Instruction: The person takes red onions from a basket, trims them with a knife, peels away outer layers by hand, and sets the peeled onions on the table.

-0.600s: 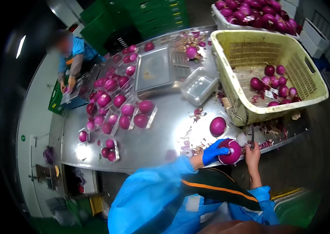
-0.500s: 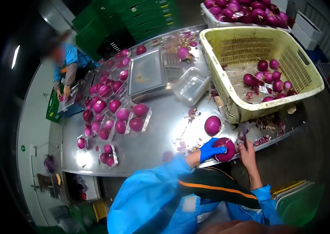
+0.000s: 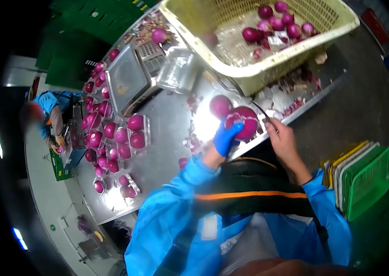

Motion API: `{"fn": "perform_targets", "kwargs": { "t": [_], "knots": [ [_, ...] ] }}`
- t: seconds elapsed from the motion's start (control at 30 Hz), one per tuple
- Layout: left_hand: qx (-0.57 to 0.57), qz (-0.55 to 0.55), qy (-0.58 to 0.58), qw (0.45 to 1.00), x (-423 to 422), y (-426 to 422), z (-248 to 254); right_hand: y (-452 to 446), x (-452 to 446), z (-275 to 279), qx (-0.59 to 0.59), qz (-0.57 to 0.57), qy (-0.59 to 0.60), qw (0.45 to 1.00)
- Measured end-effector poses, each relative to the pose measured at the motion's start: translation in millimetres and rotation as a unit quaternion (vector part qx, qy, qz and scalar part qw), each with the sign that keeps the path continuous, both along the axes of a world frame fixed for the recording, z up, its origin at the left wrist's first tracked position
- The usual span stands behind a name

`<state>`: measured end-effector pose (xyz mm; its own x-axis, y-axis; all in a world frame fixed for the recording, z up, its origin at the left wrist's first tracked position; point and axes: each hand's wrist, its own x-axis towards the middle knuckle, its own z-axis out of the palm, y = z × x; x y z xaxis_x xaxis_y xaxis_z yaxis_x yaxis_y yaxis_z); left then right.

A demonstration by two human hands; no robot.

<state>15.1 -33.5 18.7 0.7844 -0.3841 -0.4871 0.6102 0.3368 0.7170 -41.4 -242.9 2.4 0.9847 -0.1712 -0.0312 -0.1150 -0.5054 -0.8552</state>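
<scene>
My left hand point(image 3: 224, 138), in a blue glove, is closed around a large red onion point(image 3: 249, 122) near the table's front edge. Pale lines show across the onion's skin. In my bare right hand point(image 3: 284, 141) is a knife point(image 3: 261, 110), its thin dark blade pointing up and left beside the onion. A second red onion point(image 3: 220, 106) sits just behind the one I hold. Peel scraps point(image 3: 295, 105) lie on the metal table to the right.
A yellow plastic basket point(image 3: 249, 72) with several red onions stands behind my hands. Left of it are a clear tray point(image 3: 176, 71), a metal-topped scale point(image 3: 127, 80) and packed onions point(image 3: 137, 138). A co-worker point(image 3: 52, 110) works at far left. Green crates point(image 3: 366, 181) stand right.
The camera view has turned and shifted, so the table and basket sit differently. The knife has come up close beside the onion, its blade now showing clearly. My left hand keeps hold of the onion.
</scene>
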Motion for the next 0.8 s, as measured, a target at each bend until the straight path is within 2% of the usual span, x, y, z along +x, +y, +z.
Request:
{"fn": "perform_targets", "kwargs": {
  "t": [0.07,0.17,0.27,0.57,0.8],
  "knots": [
    [-0.016,0.008,-0.028,0.999,5,4,-17,-11,-3,13,-0.152,0.005,-0.128,0.980],
    [0.001,-0.025,-0.060,0.998,10,2,2,-22,-13,20,-0.262,0.048,-0.140,0.954],
    [0.020,-0.020,-0.056,0.998,9,-2,12,-24,-14,29,-0.289,0.070,-0.147,0.943],
    [0.023,-0.027,-0.043,0.998,10,-5,8,-25,-15,16,-0.339,0.039,-0.147,0.928],
    [0.111,-0.047,-0.137,0.983,2,-9,11,-13,-11,-1,-0.332,-0.027,-0.141,0.932]
  ]
}}
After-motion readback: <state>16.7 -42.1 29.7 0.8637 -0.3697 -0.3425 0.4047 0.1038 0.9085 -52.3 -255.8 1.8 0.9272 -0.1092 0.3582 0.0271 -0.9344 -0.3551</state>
